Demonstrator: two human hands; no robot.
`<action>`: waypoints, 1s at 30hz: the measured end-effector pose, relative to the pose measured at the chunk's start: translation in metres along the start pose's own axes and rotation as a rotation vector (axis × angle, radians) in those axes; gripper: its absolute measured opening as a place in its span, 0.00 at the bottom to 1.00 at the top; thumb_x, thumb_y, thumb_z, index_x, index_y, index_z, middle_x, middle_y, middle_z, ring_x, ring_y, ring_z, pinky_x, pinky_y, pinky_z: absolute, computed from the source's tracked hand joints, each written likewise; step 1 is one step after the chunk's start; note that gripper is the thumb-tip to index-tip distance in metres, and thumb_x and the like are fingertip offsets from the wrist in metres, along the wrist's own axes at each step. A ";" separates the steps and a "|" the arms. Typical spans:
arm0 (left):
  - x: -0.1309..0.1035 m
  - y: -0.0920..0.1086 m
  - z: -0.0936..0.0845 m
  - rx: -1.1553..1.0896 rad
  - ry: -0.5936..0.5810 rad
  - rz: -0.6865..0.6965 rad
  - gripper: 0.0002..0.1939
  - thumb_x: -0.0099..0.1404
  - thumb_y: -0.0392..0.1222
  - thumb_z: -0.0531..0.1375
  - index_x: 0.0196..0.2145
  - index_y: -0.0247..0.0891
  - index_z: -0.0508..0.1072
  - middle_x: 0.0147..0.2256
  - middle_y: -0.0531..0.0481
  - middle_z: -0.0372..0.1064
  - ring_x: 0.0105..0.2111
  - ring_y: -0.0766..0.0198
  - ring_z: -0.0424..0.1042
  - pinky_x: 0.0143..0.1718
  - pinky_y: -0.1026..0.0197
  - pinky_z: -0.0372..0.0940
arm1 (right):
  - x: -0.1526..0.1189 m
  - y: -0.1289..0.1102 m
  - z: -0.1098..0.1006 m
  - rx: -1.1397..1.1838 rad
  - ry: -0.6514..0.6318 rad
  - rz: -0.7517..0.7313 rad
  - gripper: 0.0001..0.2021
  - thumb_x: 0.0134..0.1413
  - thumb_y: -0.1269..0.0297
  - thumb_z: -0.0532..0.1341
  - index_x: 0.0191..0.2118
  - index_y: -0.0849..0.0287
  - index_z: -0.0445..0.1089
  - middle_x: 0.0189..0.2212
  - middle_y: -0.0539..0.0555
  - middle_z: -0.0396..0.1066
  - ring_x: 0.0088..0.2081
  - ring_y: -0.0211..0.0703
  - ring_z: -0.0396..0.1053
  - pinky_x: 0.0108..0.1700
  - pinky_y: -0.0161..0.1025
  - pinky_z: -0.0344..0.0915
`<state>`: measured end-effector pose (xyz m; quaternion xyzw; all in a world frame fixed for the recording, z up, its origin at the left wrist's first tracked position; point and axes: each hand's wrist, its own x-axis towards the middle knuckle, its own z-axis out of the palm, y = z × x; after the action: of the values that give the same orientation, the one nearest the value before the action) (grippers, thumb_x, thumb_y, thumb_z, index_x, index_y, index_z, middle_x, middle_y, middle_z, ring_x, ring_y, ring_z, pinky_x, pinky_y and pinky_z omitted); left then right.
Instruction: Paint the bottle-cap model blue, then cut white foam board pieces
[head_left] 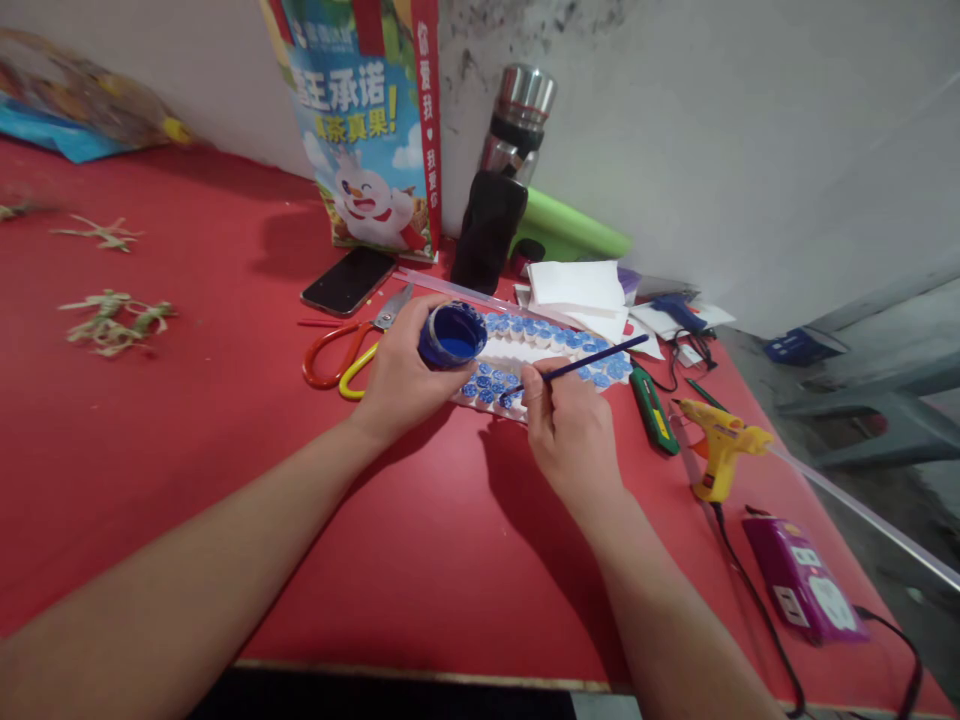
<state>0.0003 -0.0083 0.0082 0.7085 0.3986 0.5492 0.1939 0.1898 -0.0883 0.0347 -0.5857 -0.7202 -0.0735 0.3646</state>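
Note:
My left hand (401, 375) is wrapped round a small open jar of blue paint (452, 335), tilted so its mouth faces me. Pinched in my right hand (574, 425) is a thin blue paintbrush (600, 355). Its tip points left and down, at the near row of a white board (517, 352) covered with small round pieces. Many of those pieces are painted blue, some darker than others; the middle strip of the board is white. Whether the bristles touch a piece I cannot tell. Scissors (349, 360) with red and yellow handles lie just left of my left hand.
Behind stand a printed paper bag (367, 130), a steel flask (521, 110) and a black case (487, 230), near a phone (349, 280). At right are a green cutter (654, 410), a corded yellow glue gun (724, 445) and a purple box (806, 580). Dry plant pieces (116, 320) lie left.

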 end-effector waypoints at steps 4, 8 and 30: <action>0.000 0.000 0.000 -0.011 0.002 0.008 0.29 0.54 0.36 0.72 0.53 0.41 0.71 0.52 0.46 0.75 0.53 0.51 0.76 0.59 0.49 0.70 | -0.001 -0.003 0.001 0.014 -0.032 0.017 0.18 0.77 0.55 0.50 0.43 0.61 0.72 0.28 0.55 0.75 0.27 0.45 0.70 0.31 0.40 0.58; 0.000 0.000 0.001 -0.022 0.000 0.004 0.30 0.54 0.36 0.72 0.53 0.41 0.71 0.52 0.45 0.75 0.54 0.50 0.75 0.59 0.48 0.70 | -0.001 -0.003 0.001 0.009 0.002 0.011 0.18 0.77 0.56 0.51 0.43 0.61 0.72 0.29 0.56 0.76 0.29 0.46 0.71 0.33 0.40 0.59; 0.000 0.002 0.000 0.015 -0.014 -0.008 0.28 0.55 0.39 0.73 0.52 0.43 0.71 0.53 0.45 0.75 0.55 0.49 0.75 0.61 0.44 0.69 | 0.001 -0.002 -0.003 0.040 -0.058 0.039 0.17 0.76 0.55 0.51 0.41 0.58 0.72 0.26 0.54 0.73 0.28 0.45 0.70 0.34 0.41 0.60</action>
<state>0.0005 -0.0092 0.0099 0.7123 0.4040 0.5404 0.1935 0.1890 -0.0899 0.0380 -0.5943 -0.7201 -0.0349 0.3565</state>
